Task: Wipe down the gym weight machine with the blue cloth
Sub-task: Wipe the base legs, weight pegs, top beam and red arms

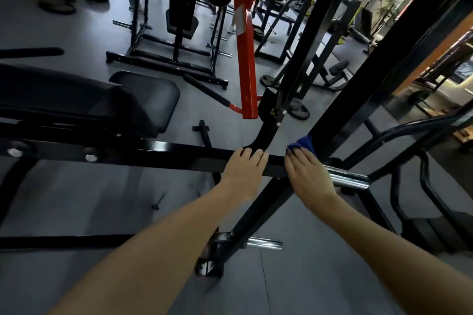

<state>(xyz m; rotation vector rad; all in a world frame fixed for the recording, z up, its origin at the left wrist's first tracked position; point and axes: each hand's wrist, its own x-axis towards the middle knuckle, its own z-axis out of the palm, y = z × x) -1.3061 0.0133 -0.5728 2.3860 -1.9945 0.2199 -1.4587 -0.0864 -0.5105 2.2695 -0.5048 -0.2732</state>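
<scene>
The weight machine's black horizontal bar [158, 153] crosses the middle of the view and meets a black slanted post [332, 100] on the right. My left hand [243, 169] grips the bar, fingers curled over its top edge. Just to its right, my right hand [307, 174] presses the blue cloth [304, 144] against the joint where the bar meets the post. Only a blue corner of the cloth shows beyond my fingertips; the rest is hidden under the hand.
A black padded bench [107, 102] sits on the left behind the bar. A red post [245, 59] stands ahead. Chrome weight pegs [348, 178] stick out to the right of my hand. Weight plates [298, 108] lie on the grey floor, with other machines further back.
</scene>
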